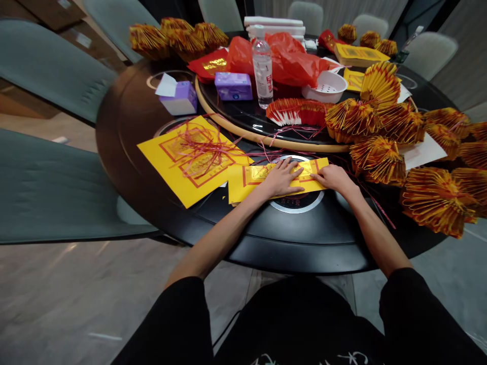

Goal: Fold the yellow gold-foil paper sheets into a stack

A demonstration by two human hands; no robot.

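My left hand [280, 177] and my right hand [334, 178] lie flat on a folded sheet of yellow paper with red printed borders [247, 188]. Neither hand grips it, and the fingers of my left hand are slightly spread. The sheet rests on a round black table [304, 248], above a metal-rimmed ring [299, 203]. To its left lies a larger yellow printed sheet [178, 177] tangled with thin red strings [201, 149]. Pleated yellow-and-red paper fans [378, 161] lie to the right of my right hand.
A wood-rimmed turntable [266, 137] holds a plastic water bottle [262, 68], a purple tissue pack [233, 86], red plastic bags [291, 58], and a white plastic basket [325, 86]. More paper fans [437, 203] crowd the right side. Grey-green chairs [49, 71] surround the table.
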